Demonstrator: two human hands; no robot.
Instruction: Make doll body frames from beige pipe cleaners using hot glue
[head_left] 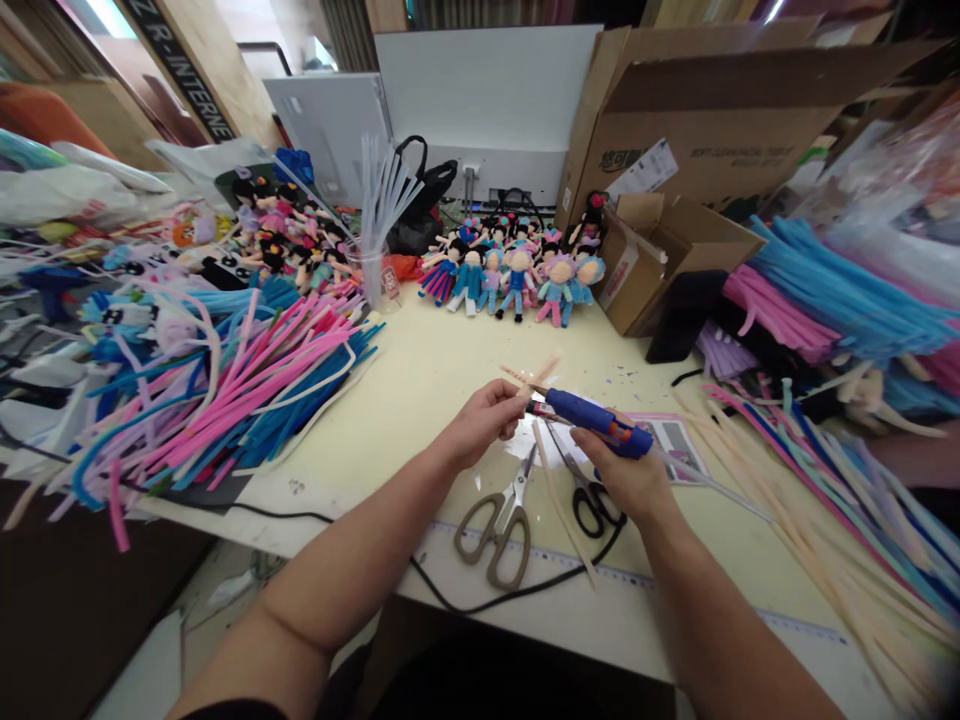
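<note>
My left hand [493, 415] pinches short peach pipe cleaners [546, 372], which cross just past the fingertips. In my right hand [634, 480] is a blue hot glue gun [589, 412], its nozzle close to the pinched pieces. A clear glue stick [709, 478] runs out of the gun's back end. Under the hands lie scissors with grey-brown handles [499, 520] and, partly hidden by my right hand, scissors with black handles [587, 510]. A long peach pipe cleaner [559, 500] lies between the two pairs.
Pink and blue pipe cleaners [255, 390] heap at left; peach strands [795, 520] lie at right. Small dolls [517, 280] stand at the back beside a cup of glue sticks [371, 265] and an open cardboard box [675, 250]. A black cord [480, 608] crosses the table's front edge.
</note>
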